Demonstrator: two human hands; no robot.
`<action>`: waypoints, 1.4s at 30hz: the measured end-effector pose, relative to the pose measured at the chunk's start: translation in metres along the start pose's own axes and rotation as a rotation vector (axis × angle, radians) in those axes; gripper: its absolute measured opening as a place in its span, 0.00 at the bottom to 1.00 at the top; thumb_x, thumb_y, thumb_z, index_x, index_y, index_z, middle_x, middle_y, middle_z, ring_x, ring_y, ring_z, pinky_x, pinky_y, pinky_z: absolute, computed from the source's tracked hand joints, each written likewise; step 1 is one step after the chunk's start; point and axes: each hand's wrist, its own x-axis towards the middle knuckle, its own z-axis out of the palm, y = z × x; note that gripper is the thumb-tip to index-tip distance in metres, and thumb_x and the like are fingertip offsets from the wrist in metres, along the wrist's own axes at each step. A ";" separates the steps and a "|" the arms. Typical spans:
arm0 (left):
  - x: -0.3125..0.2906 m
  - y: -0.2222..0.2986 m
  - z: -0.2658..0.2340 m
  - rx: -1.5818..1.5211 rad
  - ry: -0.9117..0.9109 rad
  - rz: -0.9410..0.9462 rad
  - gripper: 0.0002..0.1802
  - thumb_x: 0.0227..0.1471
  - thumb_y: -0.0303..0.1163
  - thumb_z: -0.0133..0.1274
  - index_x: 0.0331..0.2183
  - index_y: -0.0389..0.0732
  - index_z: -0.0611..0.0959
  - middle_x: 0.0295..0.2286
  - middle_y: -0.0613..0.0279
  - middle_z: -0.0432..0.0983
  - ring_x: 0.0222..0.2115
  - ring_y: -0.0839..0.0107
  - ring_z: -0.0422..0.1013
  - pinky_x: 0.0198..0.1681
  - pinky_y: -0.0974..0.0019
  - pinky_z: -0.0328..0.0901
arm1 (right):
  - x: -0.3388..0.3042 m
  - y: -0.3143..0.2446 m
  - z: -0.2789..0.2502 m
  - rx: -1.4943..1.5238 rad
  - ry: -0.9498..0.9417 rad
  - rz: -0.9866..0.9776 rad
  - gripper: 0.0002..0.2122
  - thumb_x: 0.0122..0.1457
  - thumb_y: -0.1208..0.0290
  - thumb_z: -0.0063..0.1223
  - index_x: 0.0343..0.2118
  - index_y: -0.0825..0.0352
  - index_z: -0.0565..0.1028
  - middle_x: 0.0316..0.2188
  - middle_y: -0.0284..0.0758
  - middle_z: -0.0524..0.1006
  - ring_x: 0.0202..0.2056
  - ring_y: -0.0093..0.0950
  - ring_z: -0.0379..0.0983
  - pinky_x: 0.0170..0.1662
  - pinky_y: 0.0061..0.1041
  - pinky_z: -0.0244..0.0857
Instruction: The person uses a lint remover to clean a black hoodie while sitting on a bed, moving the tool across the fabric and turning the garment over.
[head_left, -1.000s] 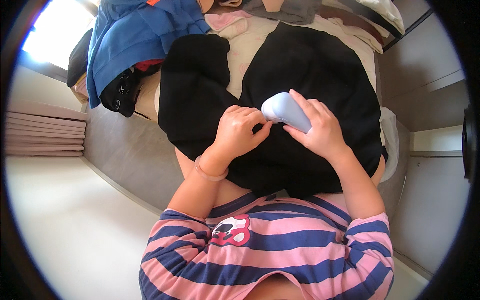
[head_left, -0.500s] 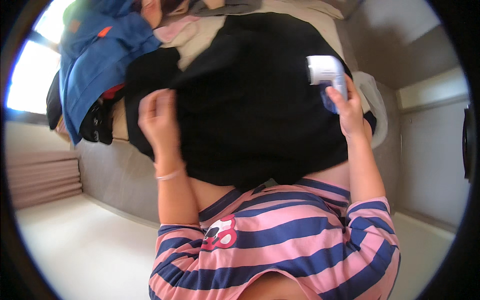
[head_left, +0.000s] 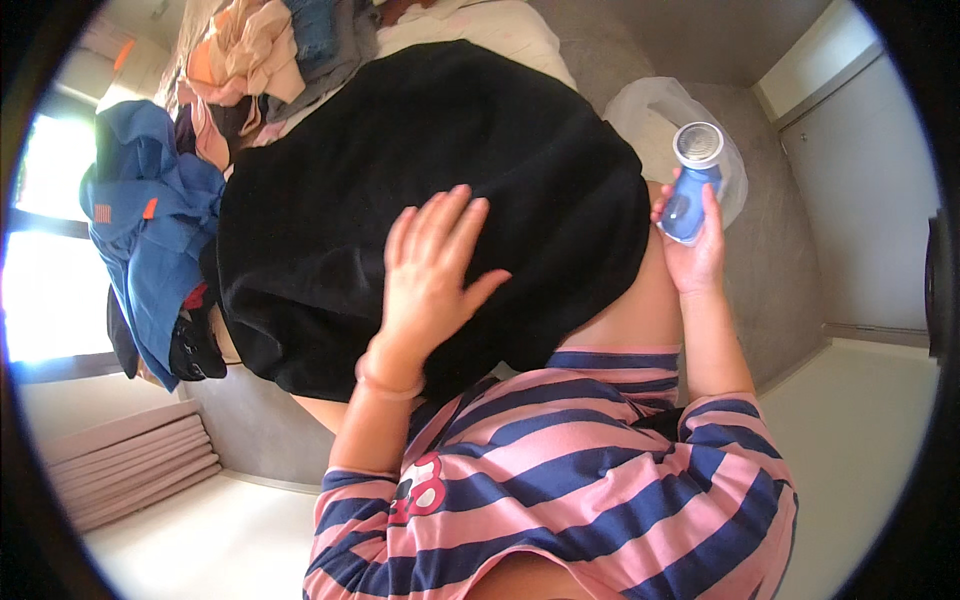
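A large black cloth garment (head_left: 430,130) is spread across my lap and the bed in front of me. My left hand (head_left: 435,265) lies on it palm down, with fingers stretched out. Off to the right, past the garment's edge, my right hand (head_left: 697,240) is wrapped round a fabric shaver (head_left: 688,195). The shaver has a blue see-through body and a white rim round a metal mesh head, which is turned up into view.
A blue garment with orange patches (head_left: 150,210) hangs at the left by the bright window. Peach and grey clothes (head_left: 250,50) are heaped at the far left. A whitish plastic bag (head_left: 640,110) sits beyond the shaver. A folded pinkish pad (head_left: 130,465) stands lower left.
My left hand has moved right and flattened on the black garment, which now lies more spread out. The shaver has turned, its mesh head now facing up. The view has shifted.
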 end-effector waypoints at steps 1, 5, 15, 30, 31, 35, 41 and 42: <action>0.004 0.003 0.018 0.058 0.002 0.026 0.38 0.47 0.44 0.66 0.57 0.43 0.74 0.52 0.53 0.72 0.54 0.53 0.67 0.60 0.51 0.57 | 0.001 0.004 0.002 -0.025 0.017 -0.001 0.20 0.66 0.55 0.50 0.50 0.69 0.72 0.36 0.37 0.79 0.34 0.29 0.78 0.42 0.29 0.71; 0.015 -0.029 0.055 -0.009 -0.060 -0.165 0.22 0.54 0.35 0.60 0.50 0.40 0.79 0.35 0.55 0.78 0.36 0.56 0.75 0.42 0.58 0.69 | -0.007 0.011 -0.002 -0.093 -0.074 -0.106 0.19 0.66 0.58 0.51 0.50 0.70 0.71 0.40 0.39 0.78 0.36 0.28 0.77 0.42 0.30 0.71; -0.014 -0.060 -0.025 0.034 0.120 0.013 0.06 0.51 0.23 0.60 0.35 0.37 0.85 0.23 0.54 0.79 0.23 0.59 0.77 0.28 0.64 0.70 | -0.010 0.005 -0.015 -0.017 -0.157 -0.101 0.22 0.66 0.55 0.50 0.49 0.73 0.71 0.42 0.40 0.77 0.38 0.28 0.76 0.44 0.28 0.70; -0.005 0.017 0.004 -0.141 -0.042 0.052 0.21 0.42 0.29 0.67 0.42 0.41 0.83 0.47 0.55 0.75 0.50 0.55 0.70 0.56 0.53 0.62 | -0.004 0.007 -0.016 -0.293 -0.191 -0.079 0.24 0.67 0.54 0.46 0.56 0.71 0.67 0.45 0.38 0.76 0.40 0.27 0.74 0.46 0.28 0.68; -0.009 0.024 0.014 -0.118 -0.105 0.126 0.26 0.43 0.34 0.68 0.47 0.42 0.82 0.51 0.53 0.72 0.54 0.53 0.67 0.60 0.50 0.58 | -0.004 0.010 -0.010 -0.299 -0.199 -0.076 0.24 0.67 0.54 0.46 0.56 0.71 0.67 0.45 0.38 0.76 0.40 0.27 0.74 0.46 0.28 0.68; -0.033 -0.004 0.045 -0.066 -0.083 -0.124 0.42 0.46 0.45 0.67 0.58 0.38 0.71 0.59 0.50 0.65 0.61 0.49 0.60 0.64 0.45 0.53 | -0.007 0.017 0.022 -0.985 -0.095 -0.392 0.31 0.60 0.60 0.59 0.62 0.72 0.64 0.52 0.44 0.74 0.51 0.33 0.72 0.56 0.30 0.63; -0.042 -0.048 0.027 0.007 -0.188 -0.174 0.33 0.59 0.43 0.54 0.62 0.40 0.68 0.63 0.49 0.60 0.64 0.49 0.55 0.66 0.48 0.49 | -0.016 0.016 0.059 -1.321 -0.474 -0.541 0.35 0.48 0.74 0.65 0.63 0.62 0.68 0.44 0.43 0.77 0.44 0.39 0.75 0.51 0.31 0.68; -0.039 -0.051 0.024 0.046 -0.174 -0.203 0.31 0.59 0.39 0.53 0.62 0.42 0.69 0.63 0.49 0.60 0.64 0.48 0.56 0.66 0.49 0.50 | -0.017 0.016 0.064 -1.374 -0.553 -0.598 0.35 0.48 0.74 0.66 0.63 0.61 0.68 0.44 0.42 0.77 0.43 0.39 0.75 0.50 0.32 0.69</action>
